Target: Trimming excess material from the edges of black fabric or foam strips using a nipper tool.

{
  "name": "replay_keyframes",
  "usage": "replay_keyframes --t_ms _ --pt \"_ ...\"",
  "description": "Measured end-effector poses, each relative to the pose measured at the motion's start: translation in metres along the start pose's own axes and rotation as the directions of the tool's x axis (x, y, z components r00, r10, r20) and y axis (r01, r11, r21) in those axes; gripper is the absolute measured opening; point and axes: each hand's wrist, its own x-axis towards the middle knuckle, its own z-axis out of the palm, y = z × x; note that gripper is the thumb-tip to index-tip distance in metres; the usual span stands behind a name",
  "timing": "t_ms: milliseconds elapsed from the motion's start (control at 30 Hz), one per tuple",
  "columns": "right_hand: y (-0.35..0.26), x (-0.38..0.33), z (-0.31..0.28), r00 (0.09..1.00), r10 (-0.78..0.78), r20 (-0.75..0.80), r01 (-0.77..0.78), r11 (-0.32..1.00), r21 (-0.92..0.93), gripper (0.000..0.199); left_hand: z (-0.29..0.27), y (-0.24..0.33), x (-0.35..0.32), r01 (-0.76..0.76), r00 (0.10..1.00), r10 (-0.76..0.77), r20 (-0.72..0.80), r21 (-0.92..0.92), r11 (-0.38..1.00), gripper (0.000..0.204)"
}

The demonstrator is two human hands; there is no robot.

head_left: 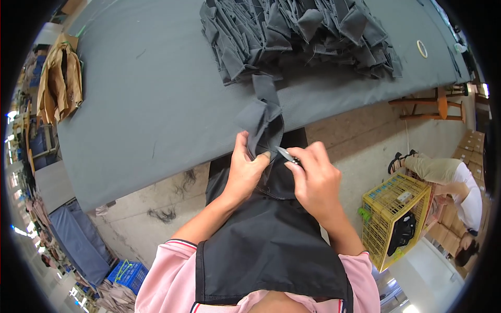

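My left hand (244, 171) pinches a dark grey fabric piece (267, 107), thumb on top, at the near edge of the table. The piece runs from the table down over the edge towards my lap, and stitched seams show along it. My right hand (317, 180) is closed around small thread snips (285, 154). Their pointed metal blades reach left to the fabric, close to my left thumb; whether they touch it I cannot tell. Beyond my hands lies a large pile of similar grey fabric pieces (297, 36), folded and overlapping, with loose threads at the edges.
A grey-covered table (141, 94) spans the front. Brown paper (60, 83) hangs at its left end; a tape roll (421, 49) lies far right. A yellow crate (394, 195) and a bending person (454, 182) are at right, a wooden stool (442, 103) beyond. A blue crate (128, 275) stands lower left.
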Motion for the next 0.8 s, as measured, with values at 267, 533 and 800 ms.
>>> replay_keyframes --t_ms 267,533,800 --pt "0.004 0.006 0.037 0.956 0.255 0.145 -0.248 0.438 0.864 0.030 0.000 0.024 -0.001 0.261 0.926 -0.170 0.338 -0.244 0.934 0.051" --pt "0.003 -0.009 0.042 0.951 0.302 0.072 -0.236 0.552 0.800 0.029 -0.014 0.025 0.012 0.257 0.888 -0.134 0.441 -0.231 0.938 0.059" --pt "0.009 -0.019 0.032 0.971 0.236 -0.020 -0.170 0.755 0.633 0.020 -0.018 0.026 0.018 0.362 0.866 -0.135 0.481 -0.417 0.834 0.071"
